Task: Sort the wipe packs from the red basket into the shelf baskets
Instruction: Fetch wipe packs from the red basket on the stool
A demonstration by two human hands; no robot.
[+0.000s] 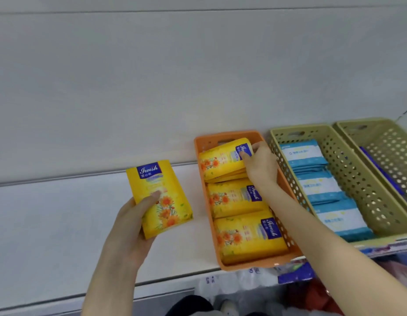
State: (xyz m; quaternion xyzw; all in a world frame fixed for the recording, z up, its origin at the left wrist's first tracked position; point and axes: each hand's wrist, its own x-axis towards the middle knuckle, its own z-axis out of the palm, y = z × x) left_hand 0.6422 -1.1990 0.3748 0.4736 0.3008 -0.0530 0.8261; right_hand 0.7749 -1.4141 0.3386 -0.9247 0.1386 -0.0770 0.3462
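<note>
My left hand (129, 224) grips a yellow wipe pack (162, 208) with orange flowers, upright above the white shelf (49, 213), left of the orange basket (223, 254). My right hand (260, 166) reaches into the far end of that basket, fingers pinched on the right edge of the tilted rear yellow pack (223, 159). Two more stacks of yellow packs (234, 199) lie flat nearer me in the basket. The red basket (316, 297) shows only partly, blurred, below the shelf edge.
A green perforated basket (355, 176) right of the orange one holds several blue-and-white packs (319, 185). A second green basket (389, 151) at the far right holds something dark blue. A plain white wall rises behind. Blurred goods sit below the shelf.
</note>
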